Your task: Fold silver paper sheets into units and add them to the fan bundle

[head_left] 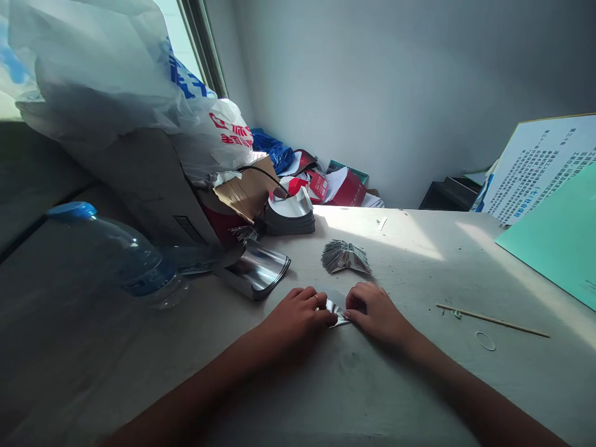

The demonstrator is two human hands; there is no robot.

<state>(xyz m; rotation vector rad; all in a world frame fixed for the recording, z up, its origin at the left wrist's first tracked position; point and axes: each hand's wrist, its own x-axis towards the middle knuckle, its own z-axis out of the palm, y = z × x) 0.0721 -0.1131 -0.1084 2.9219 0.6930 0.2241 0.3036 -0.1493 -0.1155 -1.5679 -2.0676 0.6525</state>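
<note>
Here, left grip (298,315) and right grip (378,313) pinch foil (337,310) on the sun-streaked table (410,267), pale wall (372,93) behind

Blue-capped clear bottle (139,261) at left, white plastic bags (107,81) behind it, mint-green sheet (559,236) at far right.

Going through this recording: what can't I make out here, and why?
In the head view:
Silver piece: full shape, partly covered by left hand and right hand.
Green sheet: right end, cut off by the right edge.
Plastic bag: top, cut off by the top edge.
Bottle label: print, too dim and small to read.
</note>
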